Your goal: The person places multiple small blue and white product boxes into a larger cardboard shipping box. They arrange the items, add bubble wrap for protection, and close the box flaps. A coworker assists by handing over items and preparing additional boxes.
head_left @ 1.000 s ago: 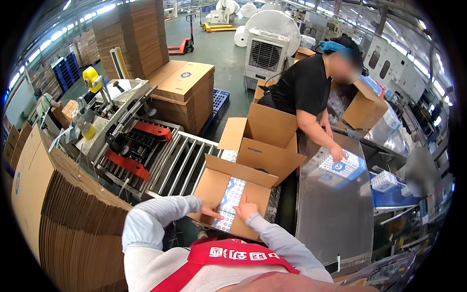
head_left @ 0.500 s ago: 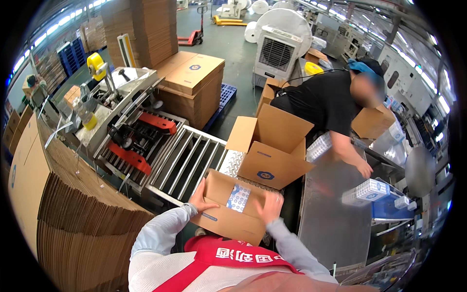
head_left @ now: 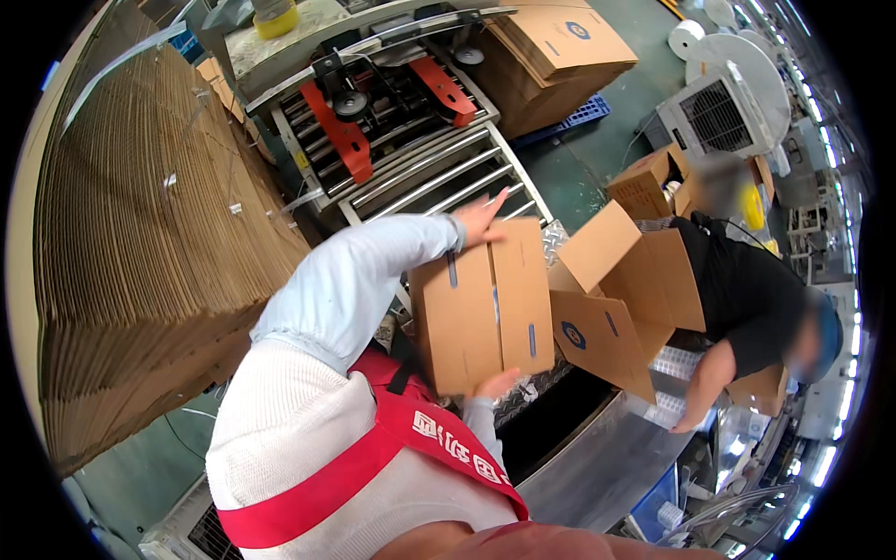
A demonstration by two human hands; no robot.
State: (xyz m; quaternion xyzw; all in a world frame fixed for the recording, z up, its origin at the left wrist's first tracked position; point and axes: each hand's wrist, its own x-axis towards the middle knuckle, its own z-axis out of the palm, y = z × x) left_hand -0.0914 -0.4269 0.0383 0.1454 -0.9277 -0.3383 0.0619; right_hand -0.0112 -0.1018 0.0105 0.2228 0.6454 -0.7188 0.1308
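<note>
In front of my body is a brown cardboard box (head_left: 467, 313), its two top flaps folded down with a narrow slit between them. My left hand (head_left: 481, 222) grips its far edge, thumb and fingers apart against the cardboard. At the near edge my right hand (head_left: 497, 383) holds the lower right corner; most of its fingers are hidden by the box. Just right of this box stands a larger carton (head_left: 597, 336) with its flaps up. Under my left forearm and beyond the box runs a metal roller conveyor (head_left: 448, 182).
Tall stacked flat cardboard (head_left: 140, 233) fills the left. A taping machine with red guide plates (head_left: 336, 131) sits on the conveyor's far end. A co-worker in black (head_left: 747, 289) reaches over the metal table (head_left: 597, 467) at right. Stacked cartons (head_left: 560, 47) stand on a blue pallet.
The box has turned, and its flaps now nearly meet, covering the blue-and-white patterned contents. My left hand has moved to its far edge, my right to its near edge. The view has swung.
</note>
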